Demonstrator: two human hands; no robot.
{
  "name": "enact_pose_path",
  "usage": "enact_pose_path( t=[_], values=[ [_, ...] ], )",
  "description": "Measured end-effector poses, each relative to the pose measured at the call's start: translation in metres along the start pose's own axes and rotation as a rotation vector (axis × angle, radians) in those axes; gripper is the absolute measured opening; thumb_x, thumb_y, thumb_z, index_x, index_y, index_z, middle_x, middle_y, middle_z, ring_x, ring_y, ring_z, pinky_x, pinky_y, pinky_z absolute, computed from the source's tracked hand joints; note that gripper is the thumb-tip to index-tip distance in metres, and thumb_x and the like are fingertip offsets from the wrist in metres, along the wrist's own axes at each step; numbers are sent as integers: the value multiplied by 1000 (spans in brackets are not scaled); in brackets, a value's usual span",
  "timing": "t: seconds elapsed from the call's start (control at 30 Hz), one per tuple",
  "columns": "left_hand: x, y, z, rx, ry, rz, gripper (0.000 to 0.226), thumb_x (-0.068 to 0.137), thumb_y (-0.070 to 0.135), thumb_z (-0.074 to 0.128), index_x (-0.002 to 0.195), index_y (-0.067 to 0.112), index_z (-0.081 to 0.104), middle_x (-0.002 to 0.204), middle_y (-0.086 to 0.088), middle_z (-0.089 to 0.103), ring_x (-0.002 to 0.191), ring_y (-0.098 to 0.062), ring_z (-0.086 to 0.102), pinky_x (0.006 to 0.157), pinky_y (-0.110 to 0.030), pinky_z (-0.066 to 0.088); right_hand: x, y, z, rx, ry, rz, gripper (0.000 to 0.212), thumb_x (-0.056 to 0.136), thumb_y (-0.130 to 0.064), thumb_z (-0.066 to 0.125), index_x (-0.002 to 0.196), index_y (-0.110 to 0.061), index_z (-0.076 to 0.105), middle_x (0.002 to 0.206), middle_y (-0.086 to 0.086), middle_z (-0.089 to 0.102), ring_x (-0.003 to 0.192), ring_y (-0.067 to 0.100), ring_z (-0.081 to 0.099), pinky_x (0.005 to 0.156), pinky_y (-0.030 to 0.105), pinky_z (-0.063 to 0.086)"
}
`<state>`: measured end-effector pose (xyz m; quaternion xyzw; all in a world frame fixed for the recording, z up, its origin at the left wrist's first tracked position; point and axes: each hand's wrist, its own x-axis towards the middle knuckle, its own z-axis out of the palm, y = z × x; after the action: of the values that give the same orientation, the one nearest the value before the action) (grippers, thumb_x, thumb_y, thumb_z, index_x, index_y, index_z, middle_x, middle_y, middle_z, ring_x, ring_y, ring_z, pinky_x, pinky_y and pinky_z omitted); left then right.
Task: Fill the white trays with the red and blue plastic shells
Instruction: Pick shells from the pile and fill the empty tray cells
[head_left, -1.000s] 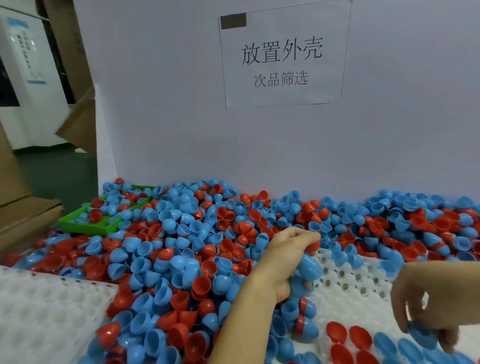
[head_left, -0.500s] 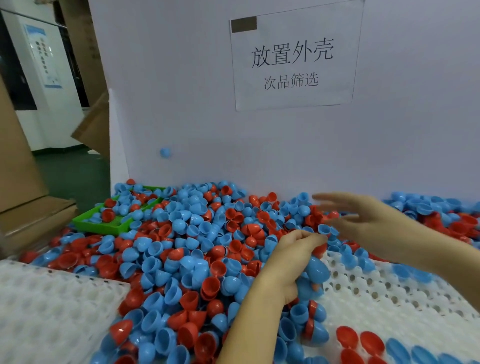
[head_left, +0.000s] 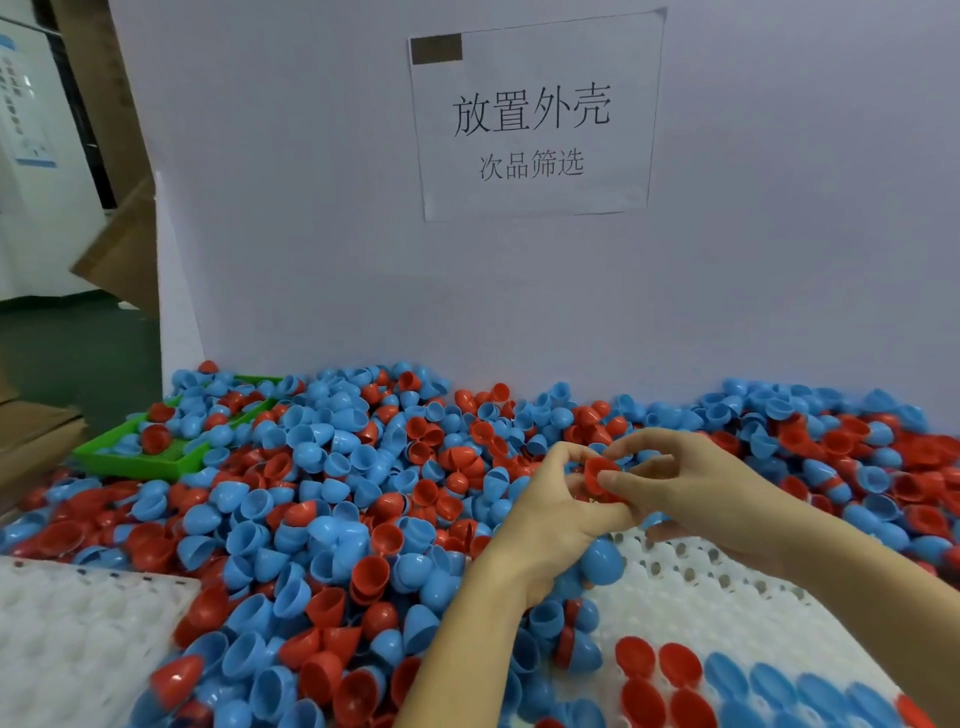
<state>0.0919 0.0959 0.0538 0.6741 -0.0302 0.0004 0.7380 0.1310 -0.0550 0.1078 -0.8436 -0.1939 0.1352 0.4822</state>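
A deep pile of red and blue plastic shells (head_left: 337, 493) covers the table. My left hand (head_left: 545, 519) is curled above the pile's near edge, holding a blue shell (head_left: 602, 564) under its palm. Its fingertips meet my right hand (head_left: 696, 493) at one red shell (head_left: 596, 470), which the right thumb and fingers pinch. Below both hands lies a white tray (head_left: 727, 597); red shells (head_left: 654, 675) and blue shells (head_left: 779, 691) fill its nearest rows. A second white tray (head_left: 78, 634) sits at the lower left with no shells in the visible pockets.
A green tray (head_left: 171, 460) half buried in shells stands at the back left. A white board (head_left: 311, 208) with a paper sign (head_left: 530, 114) walls off the back of the table. Cardboard boxes (head_left: 31, 441) stand beyond the left edge.
My right hand rose from the tray's near row, swept over the pile and came left to meet my left hand, where it now pinches a red shell. The left hand stayed put.
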Motion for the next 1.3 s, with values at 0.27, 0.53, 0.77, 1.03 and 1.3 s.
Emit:
enact_pose_path(
  t=[0.27,0.53,0.77,1.03,1.3],
  values=[
    [-1,2,1,-9,-15,7,50,84,25,82,126,23,55,108,1,76,103,-10,72,86,-22,53,-1,9,2,91,81,-78,6,93,-26,68,98,-28,69,85,2,77,70,12,72,63,22,54],
    [0,7,-2,-179,43,4,36,83,39,73,104,10,71,90,-5,72,74,-15,67,70,-30,56,-2,14,-6,305,64,-8,20,98,-24,60,101,-12,75,95,11,76,84,20,71,73,30,53],
    [-1,6,-1,-211,10,-57,34,94,36,67,108,6,68,74,-5,63,58,-14,56,53,-29,50,-1,16,-10,-41,86,-143,13,94,-28,65,97,-35,76,99,-23,73,93,-5,67,81,22,52],
    [-1,5,1,-156,83,7,26,93,29,70,117,22,65,80,-9,63,68,-16,59,62,-30,52,5,24,-14,41,201,12,23,92,-43,64,93,-23,76,80,-5,73,65,5,66,66,23,49],
    [-7,8,10,-16,-25,42,17,95,28,68,106,41,68,79,-6,66,76,-15,62,77,-35,55,1,26,-21,319,-23,187,19,90,-26,71,104,-14,77,88,-2,70,69,12,56,58,23,46]
  ],
)
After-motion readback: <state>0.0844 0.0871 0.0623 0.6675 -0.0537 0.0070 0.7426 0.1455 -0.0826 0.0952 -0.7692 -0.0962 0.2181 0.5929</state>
